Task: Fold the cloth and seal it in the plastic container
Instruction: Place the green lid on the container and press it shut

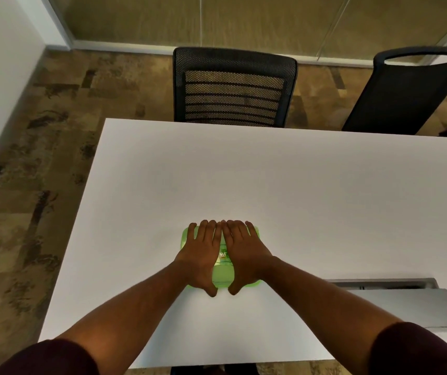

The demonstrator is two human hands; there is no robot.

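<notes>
A green plastic container with its lid on lies on the white table, near the front edge. My left hand lies flat on the left half of the lid, fingers straight and pointing away from me. My right hand presses flat on the right half, its fingers beside those of the left hand. Both thumbs reach down over the container's near edge. A small label shows on the lid between the hands. The cloth is not visible.
An open cable tray with a raised grey flap sits in the table at the right. Two black office chairs stand beyond the far edge. The table's left edge drops to carpeted floor.
</notes>
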